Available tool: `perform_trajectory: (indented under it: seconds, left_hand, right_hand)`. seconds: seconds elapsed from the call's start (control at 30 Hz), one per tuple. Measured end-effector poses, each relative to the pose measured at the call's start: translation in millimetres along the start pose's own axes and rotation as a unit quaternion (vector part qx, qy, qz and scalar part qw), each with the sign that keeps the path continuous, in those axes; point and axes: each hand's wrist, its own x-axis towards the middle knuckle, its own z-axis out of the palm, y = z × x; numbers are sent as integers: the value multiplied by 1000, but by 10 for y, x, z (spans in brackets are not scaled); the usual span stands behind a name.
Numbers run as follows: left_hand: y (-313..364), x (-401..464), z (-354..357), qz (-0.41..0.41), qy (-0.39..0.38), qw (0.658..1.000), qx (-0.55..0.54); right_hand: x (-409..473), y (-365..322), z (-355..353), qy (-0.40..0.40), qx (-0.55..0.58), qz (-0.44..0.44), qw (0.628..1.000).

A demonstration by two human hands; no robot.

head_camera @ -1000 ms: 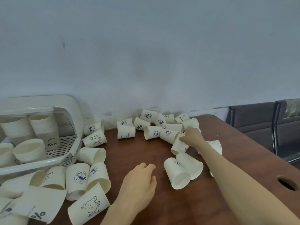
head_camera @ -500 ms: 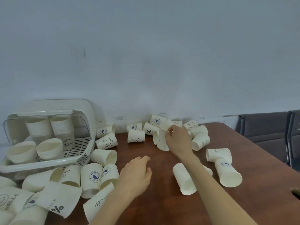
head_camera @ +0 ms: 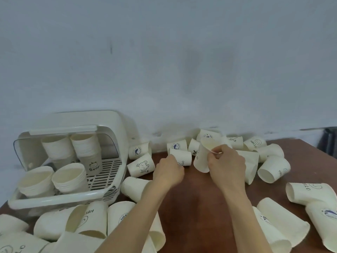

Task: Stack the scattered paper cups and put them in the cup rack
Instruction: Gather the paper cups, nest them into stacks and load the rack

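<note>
White paper cups lie scattered over the brown table (head_camera: 197, 201), along the wall and at the front left and right. My right hand (head_camera: 226, 165) pinches the rim of one upright cup (head_camera: 202, 157) held just above the table. My left hand (head_camera: 168, 172) reaches to a small cup lying on its side (head_camera: 182, 156), fingertips touching it; the fingers' curl is hidden. The white plastic cup rack (head_camera: 76, 194) stands at the left, lid raised, with several stacks of cups (head_camera: 69, 178) inside.
A pile of cups crowds the front left corner by the rack. More cups lie at the right edge, one marked HELLO (head_camera: 308, 190). The grey wall runs behind the table. A dark chair (head_camera: 330, 141) shows at the far right.
My right hand has lifted a cup from the far cluster and brought it left. My left hand moved forward from the table's middle to the small cup. The view shifted left.
</note>
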Motion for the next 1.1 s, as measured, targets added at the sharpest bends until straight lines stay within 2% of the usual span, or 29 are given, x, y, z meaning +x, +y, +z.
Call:
perform_trajectory:
  seconds: [0.17,0.37,0.63,1.1]
  left_hand:
    - [-15,353,93,-86,-50,992,-78]
    - [-6,557,263,-133,-23,979,-152]
    - [6,447,289,-89,41,988,-123]
    - [-342,-218,-478,20,177,974,-142]
  right_hand:
    - [82,-28,84,-32,2,4,999]
    - [68,-66,-4,-24,2,12,1000]
    - [37,-103,-41,-32,-9,17,999]
    - [-134,-364,-19,-68,-30,-32,997]
